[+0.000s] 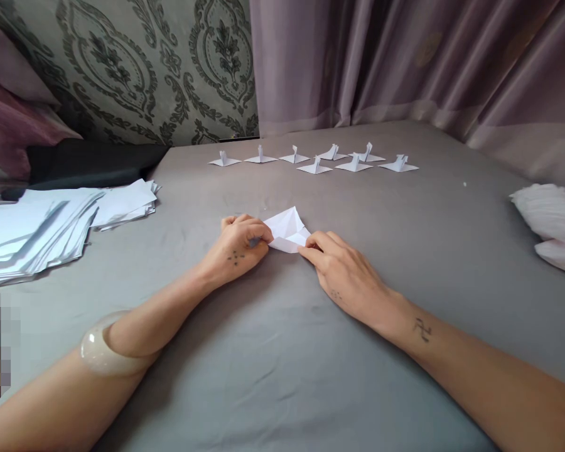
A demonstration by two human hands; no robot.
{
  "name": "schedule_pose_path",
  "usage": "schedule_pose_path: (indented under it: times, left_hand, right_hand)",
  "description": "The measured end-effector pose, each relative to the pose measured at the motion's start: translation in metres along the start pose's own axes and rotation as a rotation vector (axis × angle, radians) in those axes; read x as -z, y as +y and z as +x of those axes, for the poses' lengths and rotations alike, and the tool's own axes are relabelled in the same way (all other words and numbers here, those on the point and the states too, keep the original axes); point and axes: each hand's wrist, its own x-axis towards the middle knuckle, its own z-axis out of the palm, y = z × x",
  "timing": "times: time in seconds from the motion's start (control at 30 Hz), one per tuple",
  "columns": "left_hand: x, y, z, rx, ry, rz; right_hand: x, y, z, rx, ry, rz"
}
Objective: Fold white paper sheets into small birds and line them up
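A partly folded sheet of white paper [287, 227] is held between my two hands, just above or on the grey cloth. Its far corner points up and away, and creases run across it. My left hand [245, 242] pinches its left edge between thumb and fingers. On the other side, my right hand [334, 260] grips the near right corner with thumb and forefinger. The fingertips cover both side corners of the paper.
Several folded white paper birds [316, 166] stand in two rough rows at the back. Stacks of white paper sheets [32, 226] lie at the left, beside a black cloth [89, 164]. A bunched white cloth [550, 220] lies far right. Purple curtains [311, 63] hang behind.
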Motion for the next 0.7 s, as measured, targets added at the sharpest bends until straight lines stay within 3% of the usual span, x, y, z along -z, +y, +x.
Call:
schedule_pose_path:
  times: [0.2,0.4,0.7]
  left_hand:
    - [-0.004,0.004,-0.001,-0.121,0.061,0.080]
    - [-0.007,0.009,-0.003,-0.120,0.274,0.253]
    - [-0.011,0.014,-0.004,-0.323,0.061,0.201]
  right_hand:
    - [-0.001,0.000,-0.001,0.001,0.018,-0.018]
    - [-0.001,0.000,-0.001,0.011,0.009,-0.033]
    - [0.003,0.001,-0.002,0.023,-0.022,0.028]
